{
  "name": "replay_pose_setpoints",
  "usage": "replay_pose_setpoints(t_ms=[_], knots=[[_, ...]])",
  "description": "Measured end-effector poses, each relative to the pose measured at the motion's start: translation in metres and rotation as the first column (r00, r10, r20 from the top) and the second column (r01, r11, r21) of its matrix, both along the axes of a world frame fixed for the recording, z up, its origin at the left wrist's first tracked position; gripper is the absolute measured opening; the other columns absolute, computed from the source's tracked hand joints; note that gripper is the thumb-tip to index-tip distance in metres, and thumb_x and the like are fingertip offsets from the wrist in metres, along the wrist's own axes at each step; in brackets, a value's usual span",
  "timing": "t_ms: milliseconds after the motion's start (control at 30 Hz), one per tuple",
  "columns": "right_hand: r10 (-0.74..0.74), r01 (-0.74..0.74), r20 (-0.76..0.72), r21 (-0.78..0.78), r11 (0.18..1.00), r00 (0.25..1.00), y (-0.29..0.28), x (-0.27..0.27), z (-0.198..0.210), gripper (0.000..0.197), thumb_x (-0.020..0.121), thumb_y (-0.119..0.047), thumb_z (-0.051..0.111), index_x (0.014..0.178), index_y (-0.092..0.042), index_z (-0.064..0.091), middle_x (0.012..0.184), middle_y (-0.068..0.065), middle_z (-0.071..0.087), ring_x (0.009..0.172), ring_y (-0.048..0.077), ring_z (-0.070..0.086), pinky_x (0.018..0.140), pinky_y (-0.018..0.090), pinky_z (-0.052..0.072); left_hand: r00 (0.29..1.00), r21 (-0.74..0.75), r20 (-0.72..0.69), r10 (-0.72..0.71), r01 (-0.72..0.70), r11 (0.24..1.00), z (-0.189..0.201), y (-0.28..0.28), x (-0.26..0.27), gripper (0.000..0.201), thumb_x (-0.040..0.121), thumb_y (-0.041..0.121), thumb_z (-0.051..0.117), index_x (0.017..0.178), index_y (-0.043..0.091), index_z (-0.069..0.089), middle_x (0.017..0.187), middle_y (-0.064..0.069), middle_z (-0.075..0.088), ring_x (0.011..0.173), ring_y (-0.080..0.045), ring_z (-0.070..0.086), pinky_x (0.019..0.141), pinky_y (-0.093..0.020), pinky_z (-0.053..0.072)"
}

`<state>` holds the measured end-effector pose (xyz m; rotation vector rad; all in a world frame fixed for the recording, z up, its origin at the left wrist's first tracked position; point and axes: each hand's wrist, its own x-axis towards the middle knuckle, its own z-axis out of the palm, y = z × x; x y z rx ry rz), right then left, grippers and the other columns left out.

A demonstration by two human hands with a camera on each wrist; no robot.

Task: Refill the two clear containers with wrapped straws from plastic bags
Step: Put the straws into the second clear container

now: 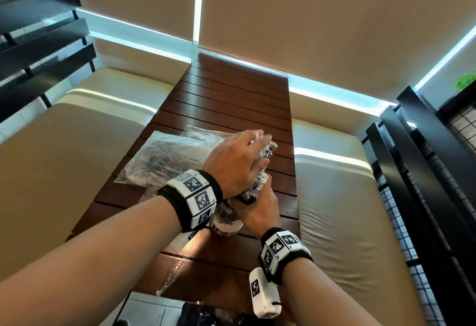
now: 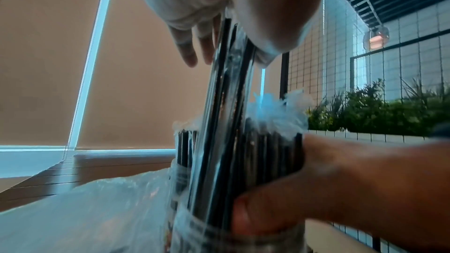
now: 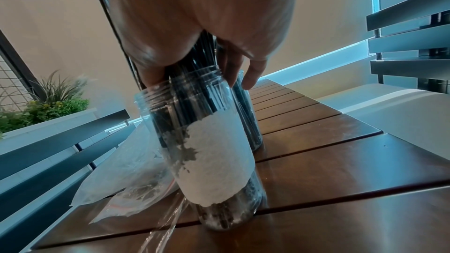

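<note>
A clear container (image 1: 226,225) with a torn white label (image 3: 219,161) stands on the wooden table, packed with black wrapped straws (image 2: 268,151). My right hand (image 1: 257,204) grips that bundle just above the jar's mouth, thumb at the rim (image 3: 151,80). From above, my left hand (image 1: 264,153) holds a few taller straws (image 2: 226,93) between thumb and fingers, their lower ends inside the jar. A second clear container (image 3: 250,126) with straws stands just behind the first. Plastic bags of straws (image 1: 159,158) lie to the left.
The slatted wooden table (image 1: 231,93) runs away between two cream cushioned benches (image 1: 334,209). An emptied clear wrapper (image 1: 170,274) lies near the front edge. Dark railings and planter greenery (image 2: 377,113) flank both sides.
</note>
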<state>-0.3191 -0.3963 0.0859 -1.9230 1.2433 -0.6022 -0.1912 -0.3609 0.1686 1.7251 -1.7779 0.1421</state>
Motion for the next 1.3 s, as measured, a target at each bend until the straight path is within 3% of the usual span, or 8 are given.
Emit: replay_pose_setpoints(t_ms=[267, 600, 733, 867, 967, 1067, 1200, 1300], knots=[[0.006, -0.007, -0.019, -0.030, 1.000, 1.000, -0.001, -0.001, -0.003, 0.065, 0.069, -0.027, 0.081, 0.103, -0.044, 0.029, 0.095, -0.018, 0.058, 0.084, 0.004, 0.060, 0.072, 0.022, 0.050, 0.994, 0.294, 0.107, 0.021, -0.052, 0.954, -0.040, 0.019, 0.010, 0.080, 0.090, 0.072, 0.011, 0.153, 0.024, 0.015, 0.157, -0.004, 0.024, 0.143, -0.022, 0.028, 0.119, -0.047, 0.021], [0.071, -0.072, -0.025, -0.042, 0.997, 0.997, -0.003, -0.002, -0.008, 0.059, 0.072, -0.040, 0.072, 0.113, -0.038, 0.030, 0.100, -0.005, 0.066, 0.079, 0.000, 0.062, 0.056, 0.005, 0.043, 0.993, 0.457, 0.120, -0.011, -0.045, 0.889, -0.059, 0.013, -0.007, 0.088, 0.090, 0.075, 0.012, 0.154, 0.018, -0.007, 0.163, -0.002, -0.008, 0.150, -0.018, -0.008, 0.122, -0.044, 0.003], [0.080, -0.087, -0.078, -0.085, 0.993, 0.994, 0.001, -0.008, -0.005, 0.081, 0.067, -0.048, 0.074, 0.133, -0.037, 0.029, 0.126, -0.006, 0.047, 0.099, 0.012, 0.060, 0.081, 0.032, 0.056, 0.995, 0.481, 0.100, -0.010, -0.040, 0.876, -0.059, 0.011, -0.009, 0.088, 0.089, 0.076, 0.013, 0.154, 0.020, -0.007, 0.163, 0.002, -0.004, 0.150, -0.016, -0.005, 0.122, -0.046, 0.006], [0.040, -0.066, -0.111, -0.244, 0.968, 0.993, 0.001, -0.011, 0.011, 0.107, 0.060, -0.067, 0.072, 0.147, -0.030, 0.021, 0.146, -0.006, 0.027, 0.132, 0.016, 0.038, 0.106, 0.050, 0.041, 0.947, 0.446, -0.317, -0.055, 0.200, 0.873, -0.031, 0.012, 0.004, 0.087, 0.085, 0.075, 0.013, 0.155, 0.025, 0.000, 0.162, 0.001, 0.007, 0.147, -0.015, 0.013, 0.119, -0.043, 0.011], [-0.006, -0.028, -0.075, -0.444, 0.896, 0.997, 0.001, -0.004, 0.033, 0.099, 0.065, -0.081, 0.059, 0.142, -0.027, 0.030, 0.140, -0.002, 0.035, 0.128, 0.017, 0.038, 0.105, 0.045, 0.039, 0.787, 0.228, -0.595, 0.162, -0.028, 0.973, -0.026, 0.006, 0.037, 0.060, 0.097, 0.060, 0.024, 0.138, 0.020, 0.042, 0.140, -0.006, 0.050, 0.126, -0.021, 0.050, 0.100, -0.034, 0.038], [-0.012, -0.030, -0.069, -0.577, 0.816, 0.998, 0.005, 0.014, 0.053, 0.069, 0.074, -0.072, 0.057, 0.126, -0.027, 0.048, 0.133, -0.001, 0.042, 0.122, 0.017, 0.039, 0.102, 0.041, 0.037, 0.751, 0.465, -0.405, 0.521, -0.322, 0.825, -0.045, 0.010, 0.077, 0.031, 0.093, 0.047, 0.050, 0.106, 0.019, 0.056, 0.104, -0.003, 0.064, 0.099, -0.025, 0.060, 0.078, -0.030, 0.040], [0.042, -0.165, -0.193, -0.685, 0.709, 0.980, 0.014, 0.044, 0.067, 0.026, 0.082, -0.042, 0.062, 0.102, -0.025, 0.061, 0.112, -0.005, 0.055, 0.111, 0.016, 0.045, 0.094, 0.044, 0.040, 0.845, 0.710, -0.115, 0.521, -0.297, 0.639, -0.091, 0.024, 0.081, 0.087, 0.069, 0.077, 0.055, 0.133, 0.020, 0.041, 0.139, -0.013, 0.041, 0.120, -0.030, 0.051, 0.097, -0.044, 0.047], [0.090, -0.379, -0.445, -0.621, 0.686, 0.891, 0.020, 0.057, 0.062, 0.037, 0.088, -0.043, 0.053, 0.119, -0.023, 0.060, 0.129, 0.003, 0.054, 0.126, 0.024, 0.043, 0.109, 0.048, 0.033, 0.815, 0.667, -0.076, 0.574, -0.387, 0.637, -0.109, 0.025, 0.063, 0.085, 0.075, 0.069, 0.054, 0.139, 0.017, 0.034, 0.146, -0.015, 0.028, 0.126, -0.034, 0.043, 0.099, -0.048, 0.044]])
